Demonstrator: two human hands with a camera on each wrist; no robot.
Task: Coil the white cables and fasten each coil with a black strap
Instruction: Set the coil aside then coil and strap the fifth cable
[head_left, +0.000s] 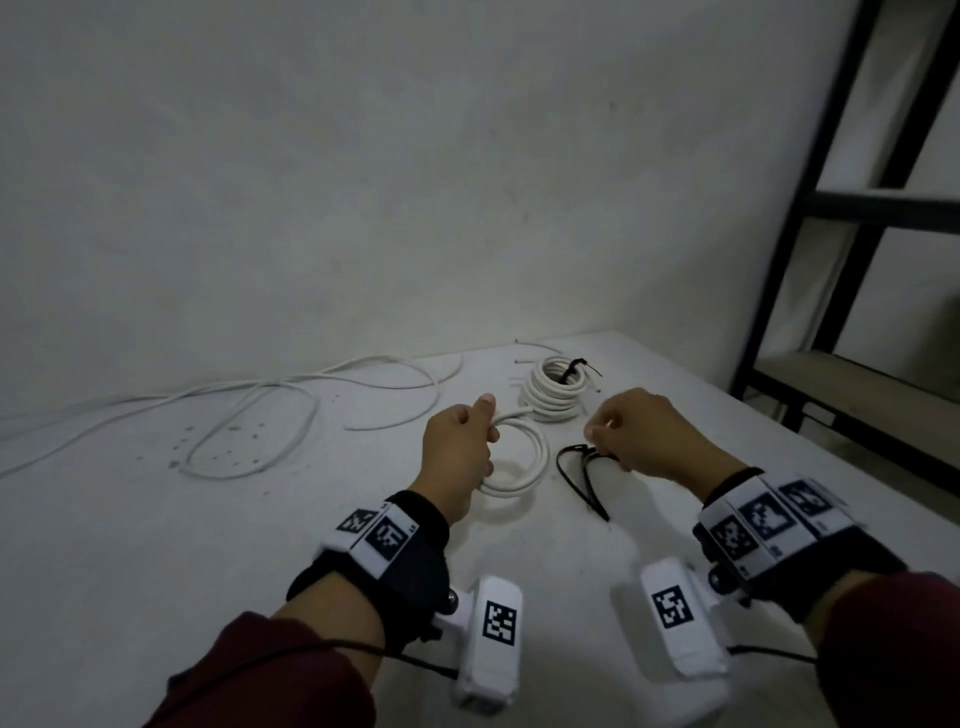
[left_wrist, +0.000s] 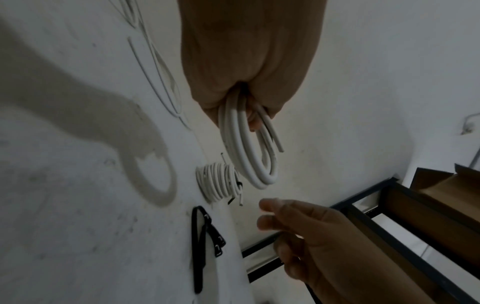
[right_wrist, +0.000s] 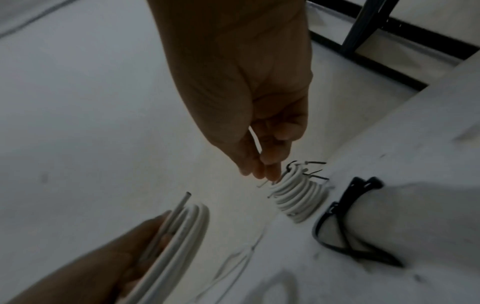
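One fresh coil (head_left: 519, 462) sits at the head view's centre, gripped by the left hand (head_left: 460, 452). In the left-wrist view its loops hang together. In the right-wrist view the right hand (right_wrist: 259, 144) holds nothing, fingers relaxed; the black straps (right_wrist: 345, 222) lie at the lower right. Keep the loops pinched while lifting one strap.

We find bare table (head_left: 675, 519) right of the black straps (head_left: 582, 475). Fastened coils (head_left: 553, 392) and loose cable (head_left: 249, 410) crowd its far side.

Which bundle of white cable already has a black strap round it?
The far coil near the wall, lying on the table; the coil gripped by the left hand has none yet.
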